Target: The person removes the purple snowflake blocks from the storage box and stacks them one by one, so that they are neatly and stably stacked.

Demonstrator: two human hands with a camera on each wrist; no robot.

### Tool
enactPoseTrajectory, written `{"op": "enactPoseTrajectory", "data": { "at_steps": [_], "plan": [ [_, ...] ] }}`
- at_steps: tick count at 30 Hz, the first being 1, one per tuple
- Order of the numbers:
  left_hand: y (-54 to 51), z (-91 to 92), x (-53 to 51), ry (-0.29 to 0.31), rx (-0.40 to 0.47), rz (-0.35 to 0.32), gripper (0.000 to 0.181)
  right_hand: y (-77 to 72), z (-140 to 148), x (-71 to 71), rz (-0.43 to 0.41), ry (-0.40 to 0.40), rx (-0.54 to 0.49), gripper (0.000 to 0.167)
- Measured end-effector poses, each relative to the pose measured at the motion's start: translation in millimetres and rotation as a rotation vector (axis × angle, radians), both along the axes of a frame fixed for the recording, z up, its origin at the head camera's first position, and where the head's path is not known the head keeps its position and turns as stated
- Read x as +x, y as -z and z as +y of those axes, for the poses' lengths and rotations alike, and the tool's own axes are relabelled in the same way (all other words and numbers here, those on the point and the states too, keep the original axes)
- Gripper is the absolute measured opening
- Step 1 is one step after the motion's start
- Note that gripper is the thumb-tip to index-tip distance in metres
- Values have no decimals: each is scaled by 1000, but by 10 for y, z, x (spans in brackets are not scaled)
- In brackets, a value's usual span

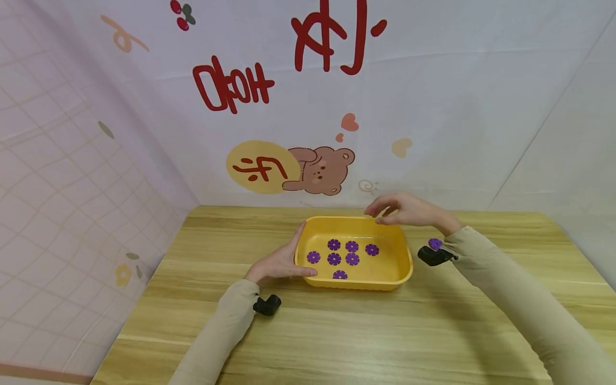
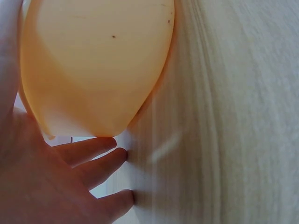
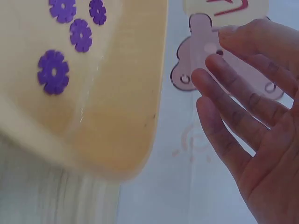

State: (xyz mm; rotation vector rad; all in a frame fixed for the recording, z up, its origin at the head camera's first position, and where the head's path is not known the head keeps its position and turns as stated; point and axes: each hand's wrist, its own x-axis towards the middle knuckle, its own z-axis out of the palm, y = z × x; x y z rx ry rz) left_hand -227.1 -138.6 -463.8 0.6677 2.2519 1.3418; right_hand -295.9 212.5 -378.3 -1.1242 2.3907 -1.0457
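Note:
A yellow plastic tub [image 1: 401,278] stands on the wooden table with several purple notched discs [image 1: 352,259] lying on its floor. My left hand [image 1: 281,263] is spread against the tub's left end, its thumb along the front corner and its index finger along the left rim. In the left wrist view, the other fingers [image 2: 100,170] reach down outside the tub's wall, fairly straight. Over the far right rim hovers my right hand [image 1: 404,208], fingers loosely bent and holding nothing. The right wrist view shows this hand [image 3: 261,116] apart from the tub's wall.
One more purple disc [image 1: 435,244] shows beside the right sleeve, outside the tub, partly covered by the black wrist camera [image 1: 431,256]. A white printed cloth [image 1: 433,107] hangs behind the table [image 1: 327,331], close to its back edge. Another cloth borders the left side.

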Motion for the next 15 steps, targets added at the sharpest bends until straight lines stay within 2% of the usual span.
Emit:
{"op": "enactPoseTrajectory", "data": {
  "at_steps": [6,15],
  "plan": [
    [7,0,15,-10,-34,-2,123,3,-242,-42,-18,-61,8,24],
    [-16,-2,19,-31,-55,-2,124,207,-580,-108,-32,-147,-6,20]
  ]
}}
